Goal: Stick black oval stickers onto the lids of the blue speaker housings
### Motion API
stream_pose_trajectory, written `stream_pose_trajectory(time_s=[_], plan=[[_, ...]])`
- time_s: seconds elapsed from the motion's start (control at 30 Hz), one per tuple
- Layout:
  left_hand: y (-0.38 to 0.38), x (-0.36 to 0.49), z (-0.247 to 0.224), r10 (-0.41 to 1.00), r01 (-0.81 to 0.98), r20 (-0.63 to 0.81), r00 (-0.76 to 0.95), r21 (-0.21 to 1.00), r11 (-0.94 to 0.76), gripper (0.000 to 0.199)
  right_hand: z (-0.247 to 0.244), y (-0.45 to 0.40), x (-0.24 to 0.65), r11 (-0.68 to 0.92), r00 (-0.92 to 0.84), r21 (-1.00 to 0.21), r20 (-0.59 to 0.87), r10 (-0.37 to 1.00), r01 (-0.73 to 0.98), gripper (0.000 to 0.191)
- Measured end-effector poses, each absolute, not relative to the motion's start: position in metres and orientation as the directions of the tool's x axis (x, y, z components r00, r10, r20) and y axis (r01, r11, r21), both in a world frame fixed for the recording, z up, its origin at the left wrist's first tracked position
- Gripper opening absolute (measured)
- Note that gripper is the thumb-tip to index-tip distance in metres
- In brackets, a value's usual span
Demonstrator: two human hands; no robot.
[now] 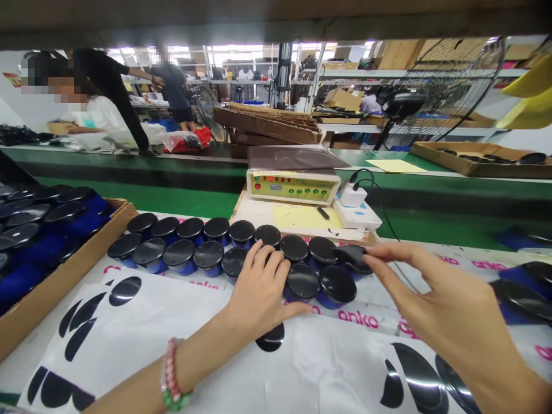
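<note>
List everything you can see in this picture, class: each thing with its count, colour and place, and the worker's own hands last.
Round units: about eighteen, black tops on blue bodies, two rows on the bench.
Black disc: one, at the rows' right end.
Backing sheets: white, black ovals, nearest bench.
Cardboard box: brown, left, holds more units.
Control box: one, cream, behind the rows.
Fan: one, black, upper right.
People: three, far left.
Left hand: resting on the units.
Right hand: pinching the black disc.

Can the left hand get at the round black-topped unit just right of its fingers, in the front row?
Probably yes. The left hand rests on the front row, and that black-topped unit sits uncovered right beside its fingers. The right hand is further right, pinching a black disc.
</note>
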State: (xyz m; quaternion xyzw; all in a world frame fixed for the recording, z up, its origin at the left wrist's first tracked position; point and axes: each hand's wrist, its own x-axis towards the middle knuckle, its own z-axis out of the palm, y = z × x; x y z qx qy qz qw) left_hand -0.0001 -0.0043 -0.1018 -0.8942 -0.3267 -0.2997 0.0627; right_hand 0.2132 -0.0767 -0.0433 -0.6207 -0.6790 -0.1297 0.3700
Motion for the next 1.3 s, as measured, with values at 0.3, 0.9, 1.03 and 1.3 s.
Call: stream_pose_trajectory(time_s=[0.3, 0.9, 1.03, 1.3], plan=[[-0.004, 0.002, -0.113, 0.591, 0.584, 0.6, 0.54, 0.239, -0.776, 0.051, -0.07, -0.064, 0.223, 0.127, 0.209, -0.573, 0.483, 0.85, 0.81, 0.019], [-0.003, 0.003, -0.115, 0.572, 0.548, 0.61, 0.548, 0.255, -0.797, 0.047, -0.096, -0.057, 0.187, -0.015, 0.199, -0.808, 0.127, 0.972, 0.589, 0.024], [-0.003, 0.003, -0.115, 0.56, 0.543, 0.62, 0.55, 0.244, -0.803, 0.049, -0.095, -0.056, 0.186, -0.01, 0.176, -0.783, 0.128, 0.976, 0.623, 0.028], [-0.003, 0.003, -0.114, 0.564, 0.542, 0.615, 0.552, 0.25, -0.803, 0.048, -0.098, -0.056, 0.183, 0.016, 0.163, -0.703, 0.187, 0.969, 0.711, 0.025]])
